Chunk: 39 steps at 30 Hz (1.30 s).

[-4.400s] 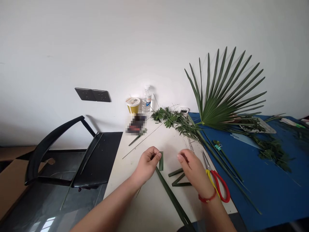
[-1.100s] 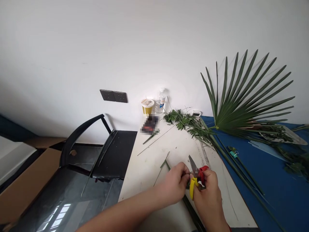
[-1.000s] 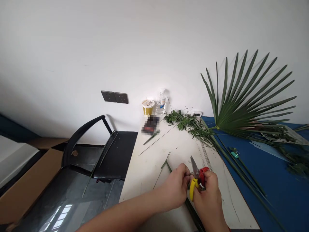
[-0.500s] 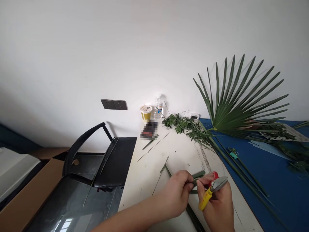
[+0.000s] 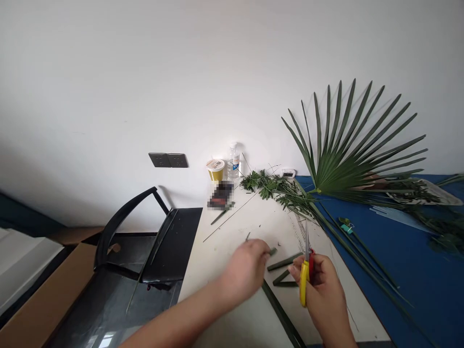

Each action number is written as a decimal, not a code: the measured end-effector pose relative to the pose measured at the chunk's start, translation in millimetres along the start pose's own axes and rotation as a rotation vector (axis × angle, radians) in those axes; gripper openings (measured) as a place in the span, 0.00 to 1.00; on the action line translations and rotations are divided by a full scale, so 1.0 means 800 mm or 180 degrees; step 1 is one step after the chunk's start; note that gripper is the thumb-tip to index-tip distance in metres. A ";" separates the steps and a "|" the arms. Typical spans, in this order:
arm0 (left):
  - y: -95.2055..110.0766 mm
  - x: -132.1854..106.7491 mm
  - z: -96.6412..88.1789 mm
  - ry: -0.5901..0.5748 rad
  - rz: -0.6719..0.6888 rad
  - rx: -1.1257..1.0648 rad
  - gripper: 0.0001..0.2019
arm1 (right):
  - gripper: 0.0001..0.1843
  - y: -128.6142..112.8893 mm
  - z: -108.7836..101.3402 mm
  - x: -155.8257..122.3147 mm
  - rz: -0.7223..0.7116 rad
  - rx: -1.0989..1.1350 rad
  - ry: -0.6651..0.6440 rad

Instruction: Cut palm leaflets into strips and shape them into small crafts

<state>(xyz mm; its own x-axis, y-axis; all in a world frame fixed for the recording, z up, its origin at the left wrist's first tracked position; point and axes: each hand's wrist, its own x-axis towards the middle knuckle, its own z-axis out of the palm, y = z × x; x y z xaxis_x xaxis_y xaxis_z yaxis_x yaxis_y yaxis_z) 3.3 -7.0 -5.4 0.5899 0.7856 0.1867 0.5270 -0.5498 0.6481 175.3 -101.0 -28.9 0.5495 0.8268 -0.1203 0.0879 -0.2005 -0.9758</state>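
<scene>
My right hand point(image 5: 325, 295) is closed around red and yellow scissors point(image 5: 306, 270), their blades pointing up and away over the white table point(image 5: 232, 261). My left hand point(image 5: 245, 271), motion-blurred, has its fingers curled on a short green leaf piece point(image 5: 272, 251) just above the table. Cut green strips point(image 5: 283, 262) lie between the two hands. A long green strip point(image 5: 281, 316) runs from under my left hand toward the near edge.
A big fan palm leaf point(image 5: 348, 150) and leafy sprigs point(image 5: 271, 186) lie at the back, on a blue mat point(image 5: 406, 261) to the right. A yellow cup point(image 5: 216, 170) and a water bottle point(image 5: 234, 160) stand by the wall. A black chair point(image 5: 152, 237) sits left of the table.
My right hand took up the scissors that lay on the table, cut at the leaf strip held by my left hand, then the two hands drew apart, left hand moving left.
</scene>
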 end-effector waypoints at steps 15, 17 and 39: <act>-0.169 0.067 -0.081 0.0343 -0.1233 0.1242 0.08 | 0.29 0.052 -0.066 0.023 0.0374 -0.0310 0.0399; -0.169 0.067 -0.082 0.0335 -0.1183 0.1282 0.07 | 0.28 0.051 -0.071 0.023 0.0328 -0.0399 0.0467; -0.079 0.056 -0.032 0.0333 0.0154 0.0975 0.11 | 0.20 0.053 -0.099 0.029 -0.0416 -0.1981 0.0813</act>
<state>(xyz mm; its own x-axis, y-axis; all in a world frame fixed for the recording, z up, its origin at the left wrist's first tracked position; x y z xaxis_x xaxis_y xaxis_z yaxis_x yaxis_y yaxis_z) -19.2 70.6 -18.8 0.5611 0.7726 0.2970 0.6687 -0.6346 0.3873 257.6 -131.8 -59.0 0.6740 0.7301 0.1129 0.5860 -0.4353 -0.6835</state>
